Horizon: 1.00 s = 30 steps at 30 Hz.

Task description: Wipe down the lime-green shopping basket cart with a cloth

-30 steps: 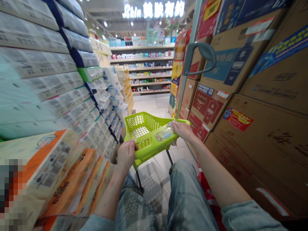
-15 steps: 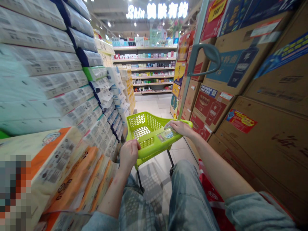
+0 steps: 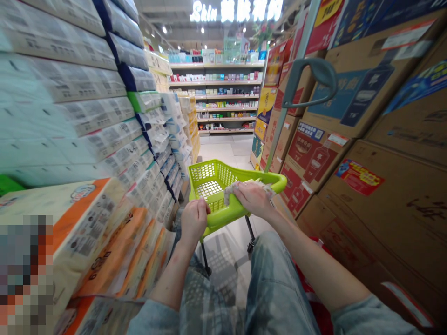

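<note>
Wiping looked in hand: right hand [image 3: 254,197] gripped crumpled cloth [image 3: 228,191] (perhaps tissue; mostly hidden) against handle [image 3: 225,215] of green cart [image 3: 240,174] ahead. Left hand [image 3: 194,218] clasped handle's left end. Next stroke likely called for steady left hold.

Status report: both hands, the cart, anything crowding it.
Left hand gripping green cart. Right hand holding pale cloth against it. Stacked cartons close on right, wrapped packs on left.
</note>
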### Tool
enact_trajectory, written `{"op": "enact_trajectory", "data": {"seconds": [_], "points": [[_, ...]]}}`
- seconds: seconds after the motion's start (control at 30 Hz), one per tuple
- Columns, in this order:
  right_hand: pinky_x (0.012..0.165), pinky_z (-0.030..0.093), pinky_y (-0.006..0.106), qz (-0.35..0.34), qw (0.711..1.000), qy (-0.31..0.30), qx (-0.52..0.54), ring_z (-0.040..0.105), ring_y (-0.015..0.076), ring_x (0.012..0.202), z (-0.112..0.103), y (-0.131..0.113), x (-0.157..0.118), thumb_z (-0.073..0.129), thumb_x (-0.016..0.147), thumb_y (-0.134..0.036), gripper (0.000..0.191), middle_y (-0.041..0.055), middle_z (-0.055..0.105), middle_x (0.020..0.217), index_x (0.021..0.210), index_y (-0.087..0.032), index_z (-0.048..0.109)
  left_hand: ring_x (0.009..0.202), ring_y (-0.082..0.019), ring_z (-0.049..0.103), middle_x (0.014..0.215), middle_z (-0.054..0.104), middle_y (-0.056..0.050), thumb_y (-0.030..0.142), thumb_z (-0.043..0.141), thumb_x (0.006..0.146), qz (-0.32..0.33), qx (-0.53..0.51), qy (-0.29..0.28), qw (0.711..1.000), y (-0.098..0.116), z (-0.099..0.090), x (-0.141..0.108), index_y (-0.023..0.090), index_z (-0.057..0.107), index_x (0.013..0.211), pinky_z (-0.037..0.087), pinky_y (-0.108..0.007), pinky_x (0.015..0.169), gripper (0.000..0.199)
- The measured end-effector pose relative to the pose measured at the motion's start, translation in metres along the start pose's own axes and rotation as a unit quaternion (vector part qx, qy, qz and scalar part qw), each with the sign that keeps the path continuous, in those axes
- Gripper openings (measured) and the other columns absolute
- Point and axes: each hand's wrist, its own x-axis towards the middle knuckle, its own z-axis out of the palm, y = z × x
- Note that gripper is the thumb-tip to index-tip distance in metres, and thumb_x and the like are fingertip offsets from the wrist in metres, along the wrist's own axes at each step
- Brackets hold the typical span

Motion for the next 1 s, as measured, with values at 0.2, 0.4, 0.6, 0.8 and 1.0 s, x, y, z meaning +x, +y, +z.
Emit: {"op": "enact_trajectory", "data": {"seconds": [0.2,0.4,0.6,0.8,1.0], "points": [[0.071,0.037,0.024,-0.009,0.998,0.055,0.01,0.06,0.0136,0.076,0.004,0.023,0.002,0.032,0.095,-0.034,0.036,0.0047,0.067,0.082,0.082,-0.017,0.062,0.064,-0.016,0.055,0.06,0.059,-0.003,0.032,0.021,0.092,0.024,-0.003,0.009,1.0,0.008,0.011,0.0,0.019,0.055,0.055,0.039,-0.028,0.066,0.052],[0.087,0.042,0.034,0.006,0.983,0.176,0.046,0.058,0.02,0.091,0.018,0.02,-0.016,0.036,0.093,-0.028,0.03,0.0099,0.066,0.089,0.085,-0.015,0.062,0.068,-0.017,0.057,0.067,0.062,-0.004,0.03,0.02,0.093,0.007,0.015,0.041,0.999,0.024,0.029,-0.002,0.019,0.059,0.071,0.04,-0.029,0.069,0.046],[0.104,0.031,0.055,0.04,0.957,0.281,0.062,0.04,0.0271,0.124,0.06,-0.034,-0.063,0.039,0.089,-0.019,0.024,0.0138,0.058,0.113,0.091,-0.017,0.062,0.081,-0.018,0.061,0.09,0.064,-0.005,0.035,0.027,0.094,-0.037,-0.082,0.066,0.994,0.03,0.037,0.0,0.02,0.05,0.109,0.043,-0.031,0.074,0.032],[0.103,0.033,0.05,-0.003,0.963,0.264,0.062,0.045,0.0251,0.116,0.056,-0.032,-0.062,0.042,0.088,-0.02,0.022,0.0117,0.061,0.102,0.085,-0.017,0.063,0.081,-0.015,0.059,0.097,0.062,-0.005,0.04,0.022,0.095,-0.044,-0.182,0.04,0.982,0.025,0.034,-0.001,0.02,0.042,0.119,0.045,-0.031,0.078,0.037],[0.091,0.038,0.035,-0.01,0.986,0.163,0.024,0.056,0.018,0.085,0.02,-0.024,-0.025,0.042,0.09,-0.026,0.027,0.006,0.067,0.085,0.076,-0.019,0.064,0.089,-0.016,0.057,0.105,0.059,-0.007,0.042,0.019,0.095,-0.037,-0.2,0.041,0.978,0.025,0.04,-0.005,0.019,0.042,0.121,0.043,-0.031,0.083,0.042]]}}
